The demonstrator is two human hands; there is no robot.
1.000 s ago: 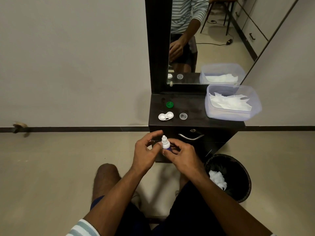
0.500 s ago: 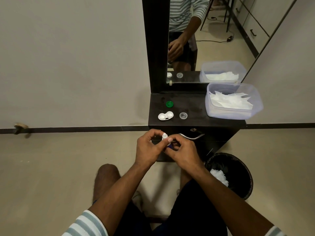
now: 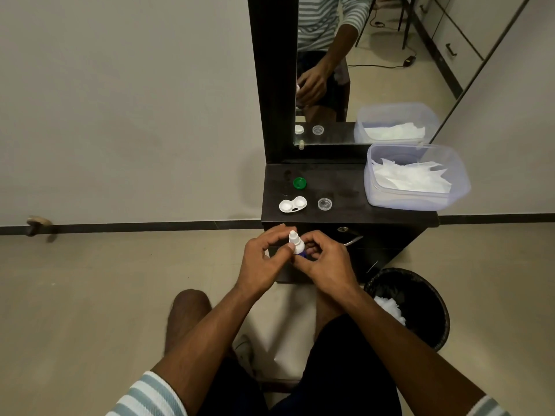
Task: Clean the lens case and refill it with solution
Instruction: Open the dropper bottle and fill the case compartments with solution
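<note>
A small solution bottle with a white nozzle top and a blue body stands upright between my hands, just in front of the dark cabinet. My right hand grips its lower body. My left hand pinches the white top with thumb and fingers. The white lens case lies open on the dark cabinet top, both wells bare. A green cap lies behind the case and a clear cap to its right.
A clear plastic tub of white tissues sits on the cabinet's right side. A mirror rises behind it. A black bin with crumpled tissue stands on the floor at the right. My knees are below the hands.
My left hand's fingers closed over the bottle top half a second ago and have shifted so the white nozzle shows again. Both hands stay at the same spot.
</note>
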